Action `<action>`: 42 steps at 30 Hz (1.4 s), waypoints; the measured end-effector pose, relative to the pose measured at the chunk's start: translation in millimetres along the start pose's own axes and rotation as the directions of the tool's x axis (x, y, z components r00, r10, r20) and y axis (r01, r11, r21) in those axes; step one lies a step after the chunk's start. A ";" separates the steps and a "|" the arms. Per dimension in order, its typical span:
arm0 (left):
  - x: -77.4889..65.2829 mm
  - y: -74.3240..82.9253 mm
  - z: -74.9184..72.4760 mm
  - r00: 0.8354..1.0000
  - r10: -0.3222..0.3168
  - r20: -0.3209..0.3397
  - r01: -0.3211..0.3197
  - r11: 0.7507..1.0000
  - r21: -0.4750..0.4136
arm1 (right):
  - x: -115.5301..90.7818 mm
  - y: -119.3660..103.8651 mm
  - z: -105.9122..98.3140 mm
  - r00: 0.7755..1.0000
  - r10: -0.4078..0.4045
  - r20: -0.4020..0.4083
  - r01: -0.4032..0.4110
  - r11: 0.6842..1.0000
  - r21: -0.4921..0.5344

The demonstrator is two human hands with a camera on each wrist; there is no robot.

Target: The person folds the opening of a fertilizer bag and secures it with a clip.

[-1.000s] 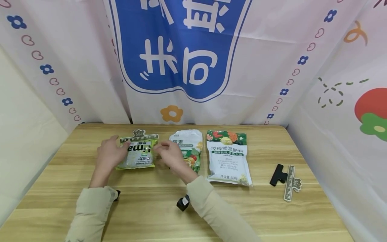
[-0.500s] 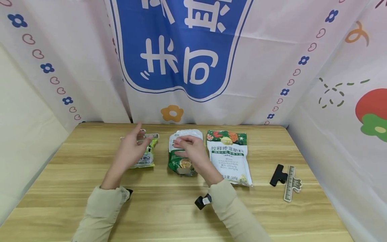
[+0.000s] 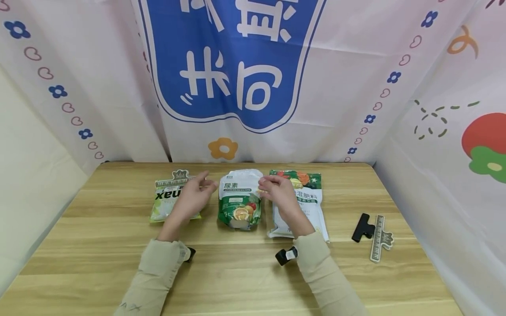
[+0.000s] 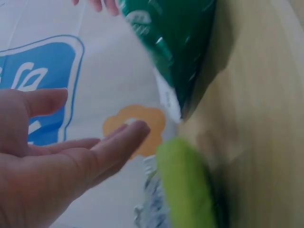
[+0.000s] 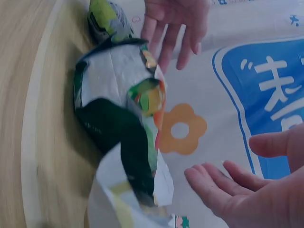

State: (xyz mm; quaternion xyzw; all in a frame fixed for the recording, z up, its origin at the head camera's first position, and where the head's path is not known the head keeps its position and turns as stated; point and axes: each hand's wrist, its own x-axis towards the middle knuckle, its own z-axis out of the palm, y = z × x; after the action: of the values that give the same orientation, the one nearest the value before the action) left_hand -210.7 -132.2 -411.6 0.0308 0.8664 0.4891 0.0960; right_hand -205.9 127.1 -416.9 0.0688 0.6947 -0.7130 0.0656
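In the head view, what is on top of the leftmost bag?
A pale clip lines its top edge. The left hand covers part of the bag, so some printing cannot be seen.

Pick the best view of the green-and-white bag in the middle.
Head: the green-and-white bag shows nearly its whole front, print included. Left wrist: only a green part, cut off at the top edge. Right wrist: steep angle, partly covered by the white bag.

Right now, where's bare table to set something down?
Free: wood-grain tabletop between the beige sleeves, in front of the green-and-white plastic pouch; left of the yellow-green plastic bag; and between the white plastic bag and the black T-shaped clip.
Crowded: the back middle, where left hand and right hand flank the pouch.
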 end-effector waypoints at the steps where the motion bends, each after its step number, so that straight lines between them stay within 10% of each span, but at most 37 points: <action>1: 1.9 -0.9 3.3 1.000 -0.013 0.008 0.013 1.000 -0.009 | 1.8 1.3 -2.8 1.000 0.014 -0.003 -0.014 1.000 -0.017; 18: 15.6 -7.5 33.7 0.989 -0.135 0.067 0.138 0.989 -0.046 | 5.3 4.5 -9.8 0.988 0.141 0.070 -0.122 0.967 -0.221; 30: 13.9 -0.5 41.8 0.980 -0.200 0.006 0.199 0.975 0.101 | 11.3 10.6 8.8 0.993 0.115 -0.009 -0.095 0.770 -0.631; 42: 14.8 -3.2 47.7 0.984 -0.169 0.062 0.155 0.968 0.196 | 14.0 15.9 15.6 0.993 0.115 -0.031 -0.106 0.729 -0.677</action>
State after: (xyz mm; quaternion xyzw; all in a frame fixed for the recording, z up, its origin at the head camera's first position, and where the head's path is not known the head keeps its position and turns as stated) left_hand -215.7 -91.6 -440.4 -0.0121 0.9044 0.3928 0.1660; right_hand -216.8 111.1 -434.7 0.0767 0.9006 -0.4069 0.1326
